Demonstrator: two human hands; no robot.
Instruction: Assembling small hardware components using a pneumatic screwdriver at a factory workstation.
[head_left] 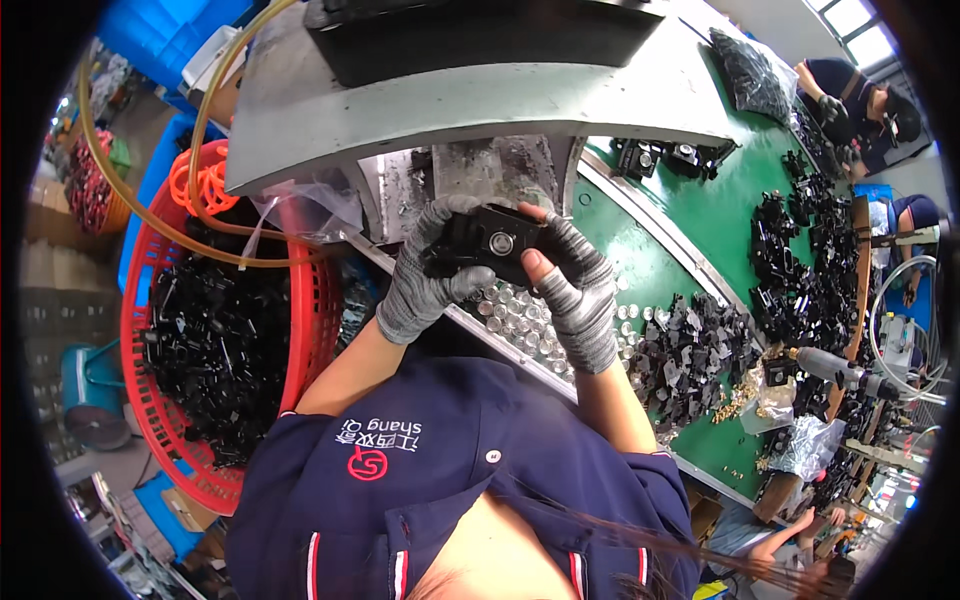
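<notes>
Between my two gloved hands is a small black plastic camera body [500, 242] with a round clear lens in its front. My left hand [425, 275] wraps its left end, thumb along the lower edge. My right hand [580, 290] grips the right end, its bare thumb and a bare fingertip pressed on the case. Just below the right hand, several clear round lenses [515, 318] lie on the green table [625, 250]. A heap of small dark plastic parts [700, 350] sits to the right of them.
A grey metal machine [480, 100] stands directly ahead. On the left is a red basket [135, 370] full of black parts. Farther right are more black camera parts [800, 250], a power screwdriver [840, 370] and small brass-coloured pieces [735, 400]. Other people [870, 110] work at the right.
</notes>
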